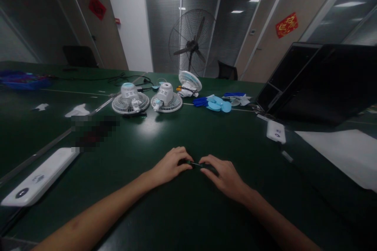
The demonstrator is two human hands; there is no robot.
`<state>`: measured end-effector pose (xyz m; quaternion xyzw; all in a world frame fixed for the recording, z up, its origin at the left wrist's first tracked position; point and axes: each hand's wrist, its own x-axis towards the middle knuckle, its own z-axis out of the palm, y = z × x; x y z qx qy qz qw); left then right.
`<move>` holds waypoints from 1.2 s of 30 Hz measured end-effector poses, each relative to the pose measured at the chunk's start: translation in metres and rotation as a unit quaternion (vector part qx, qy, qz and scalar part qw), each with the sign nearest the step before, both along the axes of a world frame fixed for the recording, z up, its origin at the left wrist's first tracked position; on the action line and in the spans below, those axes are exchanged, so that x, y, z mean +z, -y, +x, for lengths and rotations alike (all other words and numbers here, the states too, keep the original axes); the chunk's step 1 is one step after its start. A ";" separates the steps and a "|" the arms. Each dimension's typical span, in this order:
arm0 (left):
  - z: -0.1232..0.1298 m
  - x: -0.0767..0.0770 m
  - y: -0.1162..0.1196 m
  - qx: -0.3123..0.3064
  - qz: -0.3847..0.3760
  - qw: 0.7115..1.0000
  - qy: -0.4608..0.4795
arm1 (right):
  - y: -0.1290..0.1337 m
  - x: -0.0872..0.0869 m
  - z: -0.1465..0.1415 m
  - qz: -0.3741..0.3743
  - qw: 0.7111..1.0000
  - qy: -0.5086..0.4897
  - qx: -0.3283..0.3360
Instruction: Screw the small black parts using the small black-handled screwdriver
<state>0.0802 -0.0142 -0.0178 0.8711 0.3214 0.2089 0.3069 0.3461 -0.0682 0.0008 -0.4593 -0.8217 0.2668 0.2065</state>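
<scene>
Visibility: partial.
Slim tool (195,164) ends obscured by left hand (173,164), right hand (224,173); blue basket (25,82) blurred, cut by left edge.

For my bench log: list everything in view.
Slim tool: 1, dark, between hands
Fan heads: 3, white, far centre
Rounded pieces: several, light blue, beside fans
Bundles: 2, blue-white, beside pieces
Oblong devices: 2, white, left and right
Scraps: 2, white, left
Sheet: 1, white, right
Panel: 1, black, right
Basket: 1, blue, far left
Cables: uncountable, black, far left
Strip: 1, silver, left
Blurred item: 1, dark, left
Table: 1, green, centre
Standing fan: 1, dark, background
Chairs: 2, black, background
Signs: 2, red, background
Left hand: 1, bare, centre
Right hand: 1, bare, centre
</scene>
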 end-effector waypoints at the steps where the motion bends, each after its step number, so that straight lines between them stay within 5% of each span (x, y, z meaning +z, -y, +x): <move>1: 0.000 0.000 0.000 -0.001 -0.002 1.000 0.000 | 0.000 0.000 0.000 -0.008 1.000 -0.014 -0.009; 16: -0.005 0.008 0.007 0.009 0.011 1.000 0.016 | 0.000 -0.006 0.010 -0.014 0.989 -0.093 -0.110; 27: -0.004 0.007 0.008 0.004 0.043 0.999 -0.008 | 0.000 -0.003 0.010 -0.013 0.991 -0.088 -0.105; 36: -0.002 0.004 0.004 0.020 0.008 1.000 0.012 | 0.000 -0.005 0.008 0.016 0.998 -0.053 -0.027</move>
